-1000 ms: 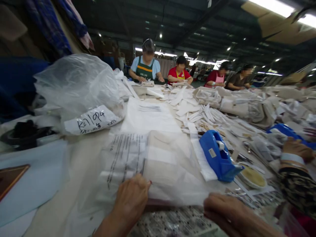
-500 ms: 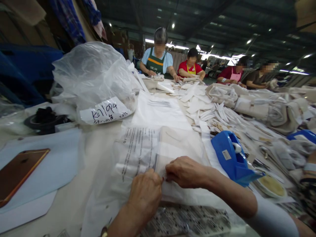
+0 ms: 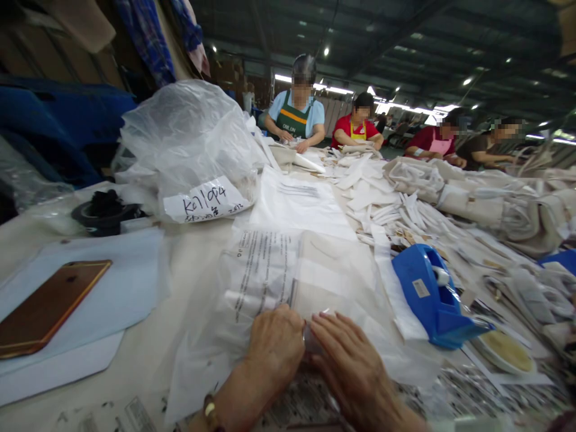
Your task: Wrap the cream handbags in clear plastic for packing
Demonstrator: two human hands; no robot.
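Observation:
A clear plastic bag (image 3: 265,273) with printed warning text lies flat before me, and a folded cream fabric piece (image 3: 333,264) shows through it. My left hand (image 3: 276,339) is closed on the bag's near part, its fingertips curled under and hidden. Close beside it, my right hand (image 3: 348,360) rests on the plastic with fingers stretched out and the thumb lower down. Beyond this bag lies a stack of white plastic bags (image 3: 301,204). Under the near edge are small printed labels (image 3: 310,402), partly covered by my hands.
To the right stands a blue tape dispenser (image 3: 432,300) beside a shallow dish (image 3: 506,351). A phone (image 3: 54,306) lies on pale sheets (image 3: 139,270) at left, below a large stuffed plastic bag (image 3: 189,144). Fabric pieces (image 3: 369,186) cover the far right; several co-workers (image 3: 294,117) work behind.
My right hand has gone from a pinch on the bag to lying flat with fingers extended, its forearm swung nearer. My left hand stays closed. The view has shifted slightly left.

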